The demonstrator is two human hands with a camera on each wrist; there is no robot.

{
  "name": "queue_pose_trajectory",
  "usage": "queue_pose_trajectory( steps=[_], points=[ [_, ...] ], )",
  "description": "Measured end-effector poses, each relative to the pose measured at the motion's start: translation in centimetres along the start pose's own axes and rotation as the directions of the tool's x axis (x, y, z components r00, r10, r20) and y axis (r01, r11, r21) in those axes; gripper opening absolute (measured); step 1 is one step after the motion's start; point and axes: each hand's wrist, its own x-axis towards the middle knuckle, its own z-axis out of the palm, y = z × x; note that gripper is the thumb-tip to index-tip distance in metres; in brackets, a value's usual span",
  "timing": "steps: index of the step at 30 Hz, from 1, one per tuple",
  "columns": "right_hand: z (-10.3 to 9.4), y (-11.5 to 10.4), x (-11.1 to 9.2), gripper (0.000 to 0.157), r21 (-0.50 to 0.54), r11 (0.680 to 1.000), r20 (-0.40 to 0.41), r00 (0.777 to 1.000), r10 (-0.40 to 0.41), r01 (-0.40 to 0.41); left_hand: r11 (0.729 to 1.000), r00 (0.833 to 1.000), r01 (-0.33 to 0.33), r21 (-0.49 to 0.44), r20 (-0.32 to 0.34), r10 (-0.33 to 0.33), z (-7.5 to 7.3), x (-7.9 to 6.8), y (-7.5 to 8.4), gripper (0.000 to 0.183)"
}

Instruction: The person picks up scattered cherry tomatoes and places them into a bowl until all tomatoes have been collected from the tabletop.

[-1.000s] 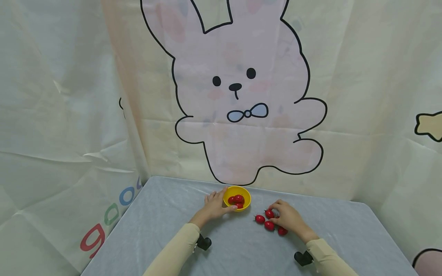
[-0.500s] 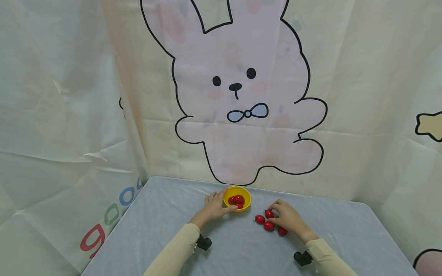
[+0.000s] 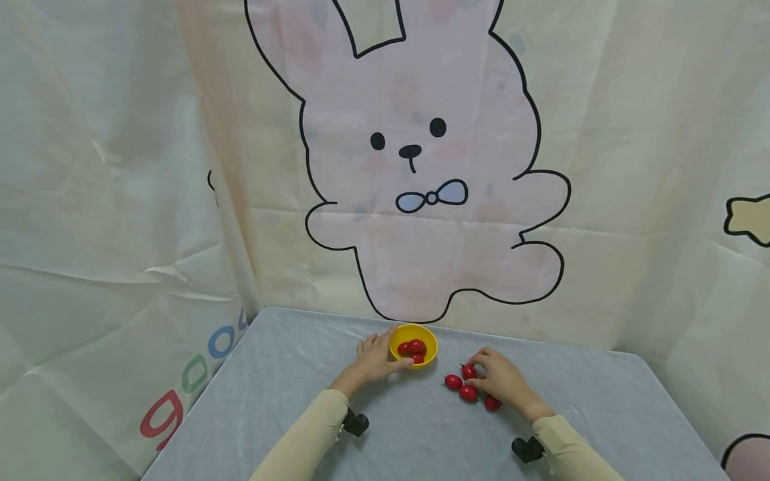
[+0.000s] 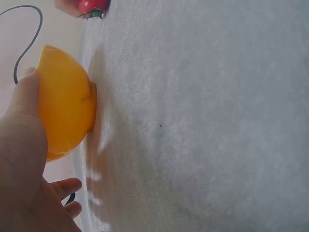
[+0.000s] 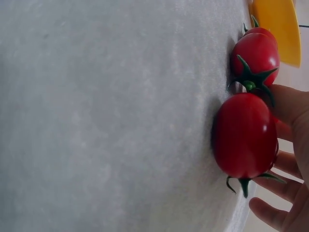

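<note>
Near the back edge of the grey-clothed table, a yellow bowl beside bunched loose tomatoes.
From its left edge the table runs wide to the left hand, which grips the bowl, thumb on the near rim and fingers round the outer side, likely to keep it from sliding; three tomatoes sit inside. Just behind, a hanging backdrop limits room, so the near side looks freer. A short strip of table parts bowl and loose tomatoes, grouped compactly under one hand's span. Over them curls the right hand, thumb and forefinger about the farthest; whether it is pinched, I cannot tell. Rightward, table stretches to its slanting edge.
</note>
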Motion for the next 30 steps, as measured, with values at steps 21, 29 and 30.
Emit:
queue_pose_trajectory(
  steps=[21, 29, 30],
  points=[
    [-1.9, 0.0, 1.5, 0.035, 0.012, 1.000, 0.019, 0.999, 0.028, -0.028, 1.000, 1.000, 0.002, 0.009, -0.009, -0.002, 0.0, 0.2, 0.0, 0.095],
    [-2.2, -0.8, 2.0, 0.035, 0.019, 1.000, 0.021, 1.000, 0.021, -0.021, 1.000, 1.000, 0.003, 0.022, -0.005, -0.003, 0.0, 0.2, 0.0, 0.096],
    [-2.3, -0.9, 2.1, 0.035, 0.021, 0.999, 0.021, 0.999, 0.026, -0.027, 1.000, 1.000, 0.003, 0.023, -0.005, -0.003, 0.0, 0.2, 0.0, 0.096]
  ],
)
